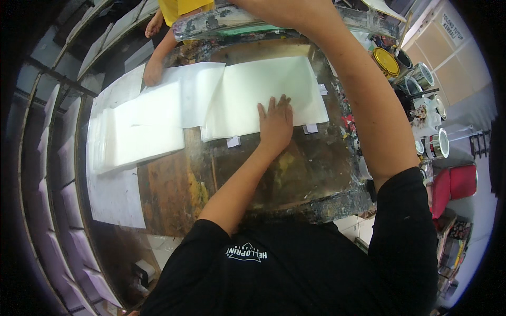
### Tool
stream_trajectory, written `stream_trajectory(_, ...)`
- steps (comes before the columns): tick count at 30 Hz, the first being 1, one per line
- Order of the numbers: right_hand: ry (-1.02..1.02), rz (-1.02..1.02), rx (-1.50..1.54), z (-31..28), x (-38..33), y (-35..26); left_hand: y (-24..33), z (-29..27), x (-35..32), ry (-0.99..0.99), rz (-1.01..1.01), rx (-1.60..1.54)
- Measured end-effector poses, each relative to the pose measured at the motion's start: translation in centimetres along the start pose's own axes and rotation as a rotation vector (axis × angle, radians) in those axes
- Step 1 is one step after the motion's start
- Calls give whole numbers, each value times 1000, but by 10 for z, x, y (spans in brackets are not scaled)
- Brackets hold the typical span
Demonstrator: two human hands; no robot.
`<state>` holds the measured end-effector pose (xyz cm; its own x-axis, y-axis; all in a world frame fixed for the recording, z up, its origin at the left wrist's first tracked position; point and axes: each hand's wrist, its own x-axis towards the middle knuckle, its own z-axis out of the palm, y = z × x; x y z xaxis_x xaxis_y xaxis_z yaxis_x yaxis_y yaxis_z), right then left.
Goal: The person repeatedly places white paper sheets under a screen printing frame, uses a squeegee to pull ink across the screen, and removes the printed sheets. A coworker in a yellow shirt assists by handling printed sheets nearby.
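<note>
My left hand (276, 122) lies flat with fingers spread on the right end of a stack of white sheets (253, 84). My raised right hand (276, 11) grips the near bar of a paint-stained screen printing frame (211, 27); its fingers are partly cut off by the upper edge of the view. Folded paper tabs (311, 128) sit along the stack's edges. At the left, a co-worker's hand (153, 72) touches a thin translucent sheet (190, 87) that overlaps the stack's left part.
Another pile of white sheets (145, 131) lies left on the stained worktable (174, 179). A drying rack (76, 158) with sheets stands along the left side. Paint cans (436, 143) and a yellow lid (386, 62) line the right, with a red chair (454, 187) beyond.
</note>
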<state>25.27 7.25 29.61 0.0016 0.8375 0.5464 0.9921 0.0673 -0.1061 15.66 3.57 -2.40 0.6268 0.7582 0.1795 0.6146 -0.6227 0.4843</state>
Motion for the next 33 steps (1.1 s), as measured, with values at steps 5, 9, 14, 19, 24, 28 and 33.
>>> stream_trajectory(5,-18,7,-17,1,1,-4,7,-32,0,-7,43,-13)
stream_trajectory(9,-12,-14,-8,1,4,2,0,4,-13,17,175,254)
stream_trajectory(14,-98,60,5,-13,2,-9,0,7,-15,42,192,219)
stream_trajectory(19,-30,8,-18,-8,6,-4,4,7,-20,74,200,180)
stream_trajectory(24,-25,68,-18,-12,0,0,10,6,-20,123,247,133)
stream_trajectory(28,65,-38,64,18,-6,-7,1,-45,-20,248,67,-58)
stream_trajectory(33,68,-95,10,35,-55,-1,-16,-189,-20,419,-57,-1161)
